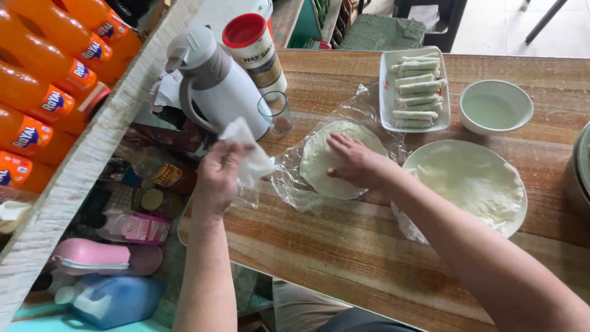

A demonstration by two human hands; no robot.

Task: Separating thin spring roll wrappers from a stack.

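The step in hand appears to be separating one wrapper from the stack. The right hand (356, 163) lies flat, fingers spread and grasping nothing, pressing on the wrapper stack (329, 161), which sits on a clear plastic sheet (295, 184) at table centre. The left hand (218, 178), at 9 o'clock of the stack, pinches a thin peeled wrapper (249, 150) between thumb and fingers, lifted clear of the table (344, 246).

Judged from this, the next move calls for a slow, even pull while the stack is held down, since the sheet looks thin enough to tear.

Containers:
- Plate (513, 221), at 3 o'clock of the stack: holds one wrapper spread flat.
- Tray (386, 92), at 1 o'clock: holds a row of finished rolls (418, 92).
- Bowl (496, 106), at 3 o'clock of the tray: holds a pale liquid, kind not discernible.
- Glass (276, 114), at 11 o'clock of the stack: appears empty.
- Jug (212, 83), just beside the glass: lid closed, contents hidden.
- Canister (255, 52), red lid on: contents hidden.
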